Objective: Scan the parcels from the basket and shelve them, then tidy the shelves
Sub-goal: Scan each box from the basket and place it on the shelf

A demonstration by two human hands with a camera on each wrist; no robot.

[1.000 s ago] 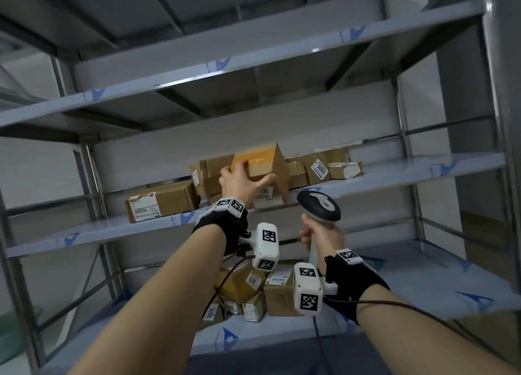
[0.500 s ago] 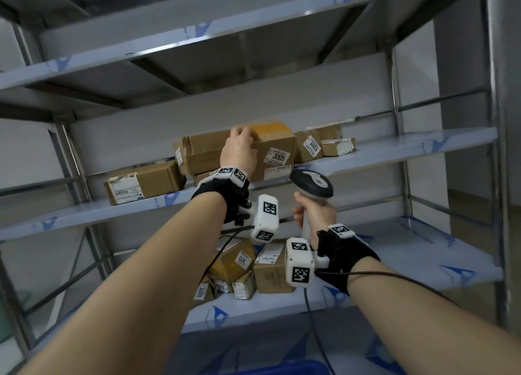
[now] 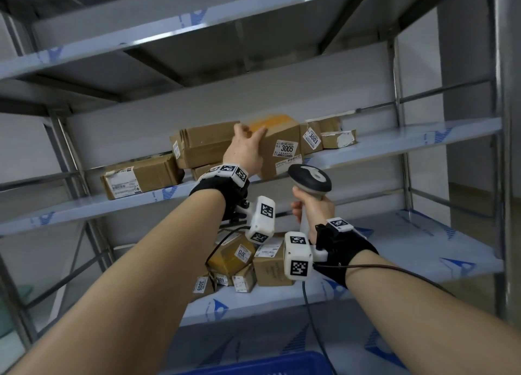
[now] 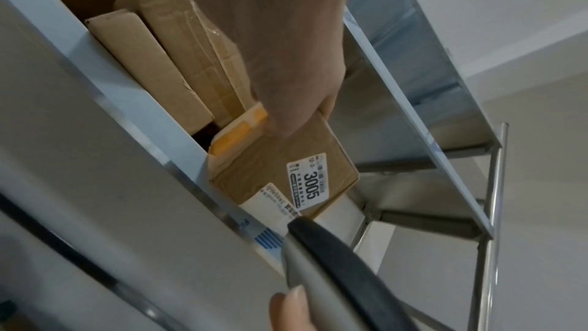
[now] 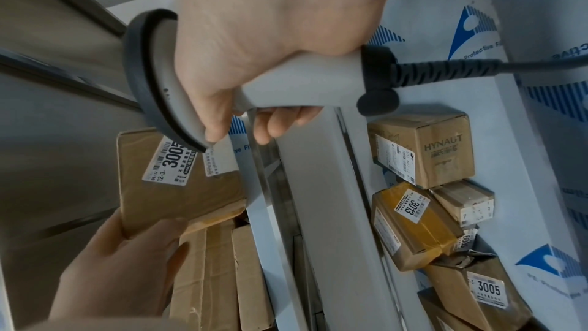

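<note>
On the middle shelf (image 3: pixel 394 146) the left hand (image 3: pixel 245 151) grips the 3005 parcel (image 3: pixel 282 146); below, the right hand (image 3: pixel 313 208) clasps the scanner (image 3: pixel 310 180).

The parcel marked 3005 (image 3: pixel 279 146) stands at the front edge of the middle shelf (image 3: pixel 408 142), touching a large carton (image 3: pixel 205 144) on its left. Right of it sits the parcel marked 3003 (image 3: pixel 311 137), then a small torn box (image 3: pixel 338 139). Well left lies a long carton (image 3: pixel 141 175). On the lower shelf (image 3: pixel 408 256), below, parcels (image 3: pixel 245 261) lie heaped together. A blue basket (image 3: pixel 267 364) sits lowest, in front.
</note>
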